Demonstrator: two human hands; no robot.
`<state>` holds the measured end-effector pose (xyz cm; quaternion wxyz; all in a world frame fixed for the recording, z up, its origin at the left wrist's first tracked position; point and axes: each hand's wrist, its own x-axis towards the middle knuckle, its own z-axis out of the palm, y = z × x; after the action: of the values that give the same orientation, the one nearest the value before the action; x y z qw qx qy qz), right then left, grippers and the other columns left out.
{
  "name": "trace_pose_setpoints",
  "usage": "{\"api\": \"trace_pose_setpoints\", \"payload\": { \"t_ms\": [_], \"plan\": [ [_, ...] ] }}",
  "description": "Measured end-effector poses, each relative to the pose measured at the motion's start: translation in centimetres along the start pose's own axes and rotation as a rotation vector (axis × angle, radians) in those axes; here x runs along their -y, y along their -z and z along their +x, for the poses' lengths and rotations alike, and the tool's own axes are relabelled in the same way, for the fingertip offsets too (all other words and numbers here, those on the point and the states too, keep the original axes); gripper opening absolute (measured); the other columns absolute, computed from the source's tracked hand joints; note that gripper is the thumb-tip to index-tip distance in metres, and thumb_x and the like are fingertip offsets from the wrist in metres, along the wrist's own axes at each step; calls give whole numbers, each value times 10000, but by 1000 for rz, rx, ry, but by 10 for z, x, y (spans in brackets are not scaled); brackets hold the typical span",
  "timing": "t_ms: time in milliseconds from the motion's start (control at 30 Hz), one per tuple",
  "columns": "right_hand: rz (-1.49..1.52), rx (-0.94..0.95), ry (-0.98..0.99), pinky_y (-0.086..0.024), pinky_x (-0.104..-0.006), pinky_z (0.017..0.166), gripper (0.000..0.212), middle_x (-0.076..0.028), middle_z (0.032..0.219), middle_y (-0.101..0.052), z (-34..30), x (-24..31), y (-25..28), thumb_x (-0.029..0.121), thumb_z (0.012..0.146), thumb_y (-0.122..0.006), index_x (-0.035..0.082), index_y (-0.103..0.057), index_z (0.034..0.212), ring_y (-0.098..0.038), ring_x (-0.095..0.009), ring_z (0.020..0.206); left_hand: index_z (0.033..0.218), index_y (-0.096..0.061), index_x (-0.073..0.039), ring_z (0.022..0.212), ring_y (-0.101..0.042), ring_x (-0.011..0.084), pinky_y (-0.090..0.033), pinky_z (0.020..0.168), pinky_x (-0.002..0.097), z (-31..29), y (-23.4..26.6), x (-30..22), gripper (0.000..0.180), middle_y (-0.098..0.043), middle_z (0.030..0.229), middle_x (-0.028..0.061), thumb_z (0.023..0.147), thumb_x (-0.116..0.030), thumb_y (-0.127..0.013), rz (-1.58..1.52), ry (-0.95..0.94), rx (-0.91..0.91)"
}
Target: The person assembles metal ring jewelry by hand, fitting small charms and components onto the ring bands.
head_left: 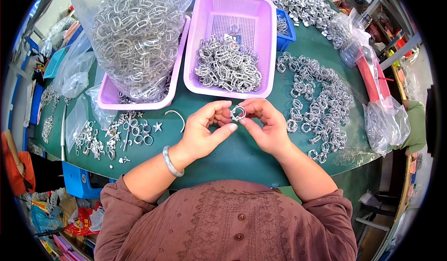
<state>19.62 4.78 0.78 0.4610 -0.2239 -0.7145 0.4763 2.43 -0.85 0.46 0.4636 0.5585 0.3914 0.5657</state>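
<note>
A silvery metal ring is held upright between my two hands, just in front of the lavender basket. My left hand has its fingers curled, with fingertips and thumb at the ring's left side. From the other side, my right hand pinches it between thumb and forefinger. The lavender plastic basket contains a heap of silvery rings. Many similar rings lie loose on the green table to the right. A curved metal strip rests left of my left hand.
A big clear bag of metal rings fills a second lavender basket at the back left. Small metal pieces and a long thin rod lie left. A blue bin, a pile of metal parts and plastic bags line the far and right sides.
</note>
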Motion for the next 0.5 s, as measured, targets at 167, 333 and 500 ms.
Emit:
{"api": "trace_pose_setpoints", "payload": {
  "t_ms": [167, 333, 500],
  "plan": [
    [-189, 38, 132, -502, -269, 689, 261, -107, 965, -563, 1, 4, -2, -100, 721, -623, 2, -534, 944, -605, -174, 809, 1091, -511, -9, 860, -572, 102, -479, 766, 242, -1, 0, 1, 342, -588, 946, 49, 776, 41, -633, 71, 19, 13],
    [-165, 20, 113, -505, -268, 685, 291, -104, 967, -559, 1, 8, -4, -93, 716, -630, 0, -535, 975, -607, -171, 799, 1085, -512, -12, 846, -574, 92, -482, 749, 226, -1, 1, 4, 311, -596, 940, 53, 795, 27, -619, 66, -4, -4],
    [-85, 20, 33, -507, -273, 686, 332, -102, 961, -552, -1, -1, -1, -82, 718, -634, -9, -523, 1023, -609, -171, 802, 1098, -507, -12, 895, -579, 111, -480, 794, 238, 0, 1, 8, 299, -597, 957, 59, 813, 39, -586, -36, 20, -10]
  ]
}}
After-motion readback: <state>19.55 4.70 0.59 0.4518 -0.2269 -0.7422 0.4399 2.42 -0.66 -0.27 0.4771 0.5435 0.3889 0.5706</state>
